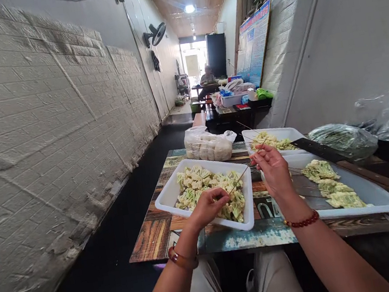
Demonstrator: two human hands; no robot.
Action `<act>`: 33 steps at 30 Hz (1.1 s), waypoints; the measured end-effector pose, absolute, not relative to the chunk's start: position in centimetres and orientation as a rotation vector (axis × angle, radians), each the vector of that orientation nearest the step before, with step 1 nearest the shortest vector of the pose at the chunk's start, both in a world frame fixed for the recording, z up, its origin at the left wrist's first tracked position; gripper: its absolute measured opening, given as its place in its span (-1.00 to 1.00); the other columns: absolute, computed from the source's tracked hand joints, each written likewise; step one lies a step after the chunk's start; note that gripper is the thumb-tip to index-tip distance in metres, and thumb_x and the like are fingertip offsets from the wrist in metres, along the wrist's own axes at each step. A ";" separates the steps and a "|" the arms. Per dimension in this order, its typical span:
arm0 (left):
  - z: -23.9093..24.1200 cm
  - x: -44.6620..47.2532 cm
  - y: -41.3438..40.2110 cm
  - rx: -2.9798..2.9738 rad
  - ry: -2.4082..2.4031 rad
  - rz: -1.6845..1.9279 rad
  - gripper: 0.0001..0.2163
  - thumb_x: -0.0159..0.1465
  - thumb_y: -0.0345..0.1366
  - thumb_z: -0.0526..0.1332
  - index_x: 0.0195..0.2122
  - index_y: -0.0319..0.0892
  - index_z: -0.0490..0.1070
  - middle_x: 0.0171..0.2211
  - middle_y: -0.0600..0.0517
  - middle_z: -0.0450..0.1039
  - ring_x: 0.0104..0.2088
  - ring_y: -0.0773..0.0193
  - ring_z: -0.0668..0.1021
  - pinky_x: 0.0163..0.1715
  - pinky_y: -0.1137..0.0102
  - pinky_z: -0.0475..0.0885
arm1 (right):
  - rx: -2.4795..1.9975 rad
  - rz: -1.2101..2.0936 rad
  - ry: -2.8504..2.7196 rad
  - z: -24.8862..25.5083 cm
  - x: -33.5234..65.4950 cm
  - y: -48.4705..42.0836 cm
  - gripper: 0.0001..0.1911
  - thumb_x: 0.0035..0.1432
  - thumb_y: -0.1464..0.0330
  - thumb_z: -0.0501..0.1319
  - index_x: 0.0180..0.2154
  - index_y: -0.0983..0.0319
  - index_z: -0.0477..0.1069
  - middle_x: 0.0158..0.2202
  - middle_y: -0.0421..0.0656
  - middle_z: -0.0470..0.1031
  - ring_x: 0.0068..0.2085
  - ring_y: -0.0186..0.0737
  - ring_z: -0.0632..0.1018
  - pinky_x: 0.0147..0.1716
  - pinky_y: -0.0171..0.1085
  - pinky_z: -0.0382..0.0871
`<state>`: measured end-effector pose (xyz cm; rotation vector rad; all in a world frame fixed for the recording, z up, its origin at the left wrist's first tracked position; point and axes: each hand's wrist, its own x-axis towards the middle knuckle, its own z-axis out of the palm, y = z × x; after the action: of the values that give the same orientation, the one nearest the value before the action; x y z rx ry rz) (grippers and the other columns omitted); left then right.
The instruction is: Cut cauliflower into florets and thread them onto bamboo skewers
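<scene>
A white tray (168, 199) full of pale cauliflower pieces (200, 182) sits on the table in front of me. My left hand (207, 206) reaches into it, fingers closed round a floret. My right hand (274, 168) is raised beside the tray, pinching a thin bamboo skewer (244, 171) that slants down toward the left hand. A larger tray (369, 190) on the right holds several skewered cauliflower sticks (334, 186). Loose skewers lie under my right hand.
Behind stand another white tray (289, 132) of cauliflower, a clear bag of white lumps (209, 146), a dark knife blade (317, 148) and a bag of greens (343, 139). A brick wall runs along the left. A person sits far down the corridor (207, 78).
</scene>
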<state>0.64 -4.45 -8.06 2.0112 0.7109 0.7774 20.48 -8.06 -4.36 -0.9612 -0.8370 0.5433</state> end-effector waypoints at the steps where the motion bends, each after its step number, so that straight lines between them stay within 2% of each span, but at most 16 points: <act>1: -8.1 0.7 -4.5 2.011 0.711 0.776 -0.79 0.17 -0.20 0.19 -0.52 -0.20 0.44 -0.50 0.06 0.44 -0.41 0.32 0.42 -0.36 0.45 0.31 | -0.962 0.530 -0.856 -4.1 20.4 -8.3 -0.67 0.00 0.27 0.31 -0.16 0.17 0.36 -0.42 -0.28 0.47 -0.41 -0.37 0.47 -0.44 -0.38 0.27; 4: -8.5 0.8 -4.4 1.961 0.737 0.797 -0.79 0.17 -0.18 0.20 -0.47 -0.21 0.47 -0.48 0.04 0.46 -0.39 0.31 0.44 -0.36 0.45 0.33 | -0.924 0.467 -0.821 -2.7 20.7 -9.5 -0.69 0.03 0.29 0.28 -0.15 0.17 0.33 -0.47 -0.32 0.41 -0.44 -0.36 0.49 -0.48 -0.38 0.30; 6: -9.1 1.0 -4.1 1.869 0.779 0.853 -0.78 0.18 -0.16 0.18 -0.41 -0.22 0.48 -0.48 0.04 0.46 -0.41 0.32 0.45 -0.39 0.46 0.33 | -0.857 0.401 -0.707 -1.3 21.5 -10.5 -0.68 0.03 0.35 0.25 -0.12 0.15 0.31 -0.51 -0.37 0.36 -0.54 -0.42 0.44 -0.56 -0.41 0.27; 10: -10.5 1.4 -3.4 1.764 0.883 0.967 -0.79 0.18 -0.19 0.17 -0.33 -0.23 0.48 -0.49 0.05 0.44 -0.46 0.35 0.43 -0.45 0.48 0.31 | -0.811 0.570 -0.708 0.1 22.7 -12.5 -0.70 0.01 0.44 0.22 -0.14 0.21 0.40 -0.60 -0.40 0.27 -0.69 -0.55 0.21 -0.72 -0.48 0.02; 15: -10.1 2.3 -3.2 2.091 0.993 0.930 -0.83 0.19 -0.28 0.14 -0.32 -0.20 0.50 -0.42 0.02 0.45 -0.44 0.33 0.43 -0.41 0.43 0.32 | -0.924 0.790 -0.740 -4.2 19.5 -12.6 -0.72 0.03 0.31 0.24 -0.18 0.27 0.45 -0.68 -0.40 0.23 -0.72 -0.52 0.21 -0.76 -0.48 0.01; 20: -8.9 4.6 -3.3 2.676 0.842 0.690 -0.76 0.17 -0.45 0.12 -0.22 -0.13 0.54 -0.24 -0.07 0.44 -0.26 0.20 0.44 -0.14 0.28 0.31 | -0.928 0.917 -0.656 -9.1 16.5 -11.0 -0.70 -0.01 0.24 0.26 -0.21 0.24 0.43 -0.67 -0.41 0.23 -0.71 -0.50 0.21 -0.75 -0.46 0.03; 22: -9.1 5.6 -3.1 2.852 0.790 0.580 -0.74 0.16 -0.48 0.11 -0.25 -0.12 0.55 -0.23 -0.10 0.43 -0.22 0.15 0.41 -0.11 0.24 0.28 | -0.921 0.932 -0.620 -9.8 16.4 -10.6 -0.70 -0.01 0.24 0.25 -0.22 0.24 0.43 -0.68 -0.41 0.23 -0.71 -0.51 0.21 -0.74 -0.47 0.01; 27: -10.1 6.8 -2.3 2.960 0.756 0.421 -0.79 0.20 -0.42 0.11 -0.42 -0.14 0.55 -0.29 -0.12 0.40 -0.21 0.10 0.37 -0.15 0.22 0.26 | -0.913 0.939 -0.538 -10.2 16.8 -10.5 -0.66 -0.02 0.23 0.26 -0.19 0.26 0.41 -0.67 -0.41 0.23 -0.71 -0.53 0.20 -0.75 -0.48 -0.04; 30: -9.7 6.6 -2.1 2.836 0.754 0.495 -0.82 0.18 -0.41 0.14 -0.47 -0.17 0.52 -0.30 -0.09 0.42 -0.22 0.15 0.39 -0.14 0.25 0.27 | -0.901 0.937 -0.527 -10.2 17.0 -10.6 -0.66 -0.02 0.24 0.27 -0.19 0.26 0.41 -0.66 -0.41 0.24 -0.72 -0.53 0.20 -0.76 -0.49 -0.03; 33: -9.0 5.3 -1.8 2.427 0.794 0.669 -0.90 0.16 -0.36 0.18 -0.46 -0.21 0.46 -0.36 -0.03 0.43 -0.30 0.25 0.43 -0.21 0.34 0.31 | -0.892 0.947 -0.512 -10.3 17.0 -10.7 -0.66 -0.03 0.24 0.27 -0.20 0.27 0.42 -0.65 -0.40 0.23 -0.71 -0.54 0.20 -0.76 -0.50 -0.04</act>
<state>5.31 -1.80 -9.03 2.4271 0.7943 0.6695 17.02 -10.66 -10.25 -0.8921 -0.5119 0.9471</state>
